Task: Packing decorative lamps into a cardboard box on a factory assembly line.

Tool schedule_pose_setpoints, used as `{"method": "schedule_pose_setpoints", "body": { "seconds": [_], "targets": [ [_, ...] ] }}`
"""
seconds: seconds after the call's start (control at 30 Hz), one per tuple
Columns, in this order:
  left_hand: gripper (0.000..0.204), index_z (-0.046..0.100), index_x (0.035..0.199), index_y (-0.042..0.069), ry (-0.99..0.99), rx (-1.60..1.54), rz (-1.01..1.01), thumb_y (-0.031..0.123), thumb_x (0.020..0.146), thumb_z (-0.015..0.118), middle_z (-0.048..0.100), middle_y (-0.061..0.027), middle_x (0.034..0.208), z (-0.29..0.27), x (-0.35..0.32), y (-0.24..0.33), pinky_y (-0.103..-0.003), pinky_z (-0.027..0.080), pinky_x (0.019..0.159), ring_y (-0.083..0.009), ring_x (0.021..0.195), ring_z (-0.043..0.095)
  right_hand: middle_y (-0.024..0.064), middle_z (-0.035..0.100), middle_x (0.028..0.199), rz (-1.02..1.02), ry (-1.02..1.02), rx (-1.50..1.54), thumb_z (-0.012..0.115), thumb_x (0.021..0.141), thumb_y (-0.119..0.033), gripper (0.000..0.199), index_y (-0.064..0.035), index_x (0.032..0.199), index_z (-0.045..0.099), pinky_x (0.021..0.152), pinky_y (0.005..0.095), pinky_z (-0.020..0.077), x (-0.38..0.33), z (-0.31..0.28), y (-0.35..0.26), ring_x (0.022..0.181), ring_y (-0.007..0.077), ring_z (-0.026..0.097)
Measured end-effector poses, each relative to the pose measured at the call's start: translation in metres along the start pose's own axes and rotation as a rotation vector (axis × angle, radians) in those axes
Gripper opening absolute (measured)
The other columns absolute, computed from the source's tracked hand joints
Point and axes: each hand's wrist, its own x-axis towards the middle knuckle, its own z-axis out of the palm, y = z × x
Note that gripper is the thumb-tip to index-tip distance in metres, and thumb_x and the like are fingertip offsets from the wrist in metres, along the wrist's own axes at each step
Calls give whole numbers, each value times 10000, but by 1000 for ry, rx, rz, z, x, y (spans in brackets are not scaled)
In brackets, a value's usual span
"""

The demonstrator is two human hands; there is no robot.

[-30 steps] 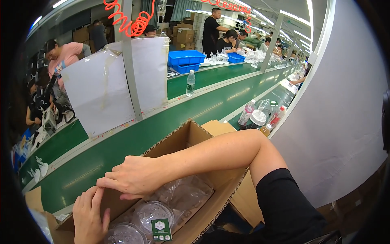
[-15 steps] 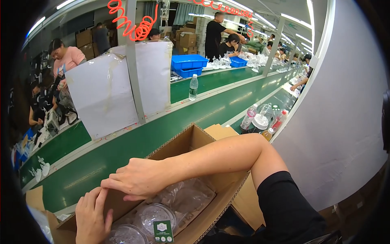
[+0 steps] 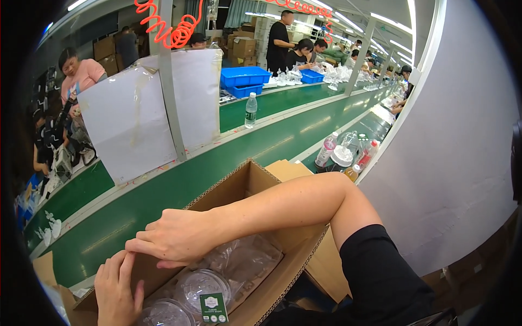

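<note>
A brown cardboard carton (image 3: 304, 251) sits in front of me. Inside it are clear, round plastic packages (image 3: 202, 289), one bearing a green card label (image 3: 213, 308). Clear plastic wrap (image 3: 247, 258) covers more contents behind them. My left hand (image 3: 117, 288) is at the carton's left wall, fingers stretched upward and thumb apart. Across the carton reaches my right hand (image 3: 176, 239), its fingers curled and its fingertips meeting the tip of my left index finger. Whatever may lie in that pinch is too small or hidden to make out.
Beyond the carton runs a green conveyor belt (image 3: 217, 168). A water bottle (image 3: 250, 111) stands on its far ledge, near white board panels (image 3: 128, 125) and blue bins (image 3: 244, 77). Drink bottles (image 3: 327, 149) stand at right, beside a white partition (image 3: 435, 179). Several people work along the line.
The whole view has shifted slightly, so the scene sits a little further left and higher. My hands keep nearly the same pose, fingertips still together over the carton's left side.
</note>
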Motion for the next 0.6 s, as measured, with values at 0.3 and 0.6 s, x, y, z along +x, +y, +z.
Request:
{"method": "schedule_pose_setpoints", "body": {
  "seconds": [0.3,0.6],
  "targets": [
    [799,405,1482,8,-11,-2,-11,54,749,719,518,-212,1370,0,0,0,-498,429,989,-427,1186,535,96,629,929,-13,6,7,737,888,-308,566,-18,1296,472,597,395,531,1,-1,0,854,272,682],
    [802,410,1479,11,-2,12,-4,52,742,724,516,-207,1385,1,-3,-2,-498,425,1003,-425,1201,533,93,633,931,-7,2,2,740,886,-310,573,-24,1306,475,591,381,525,1,-1,-1,845,269,683]
  ]
}}
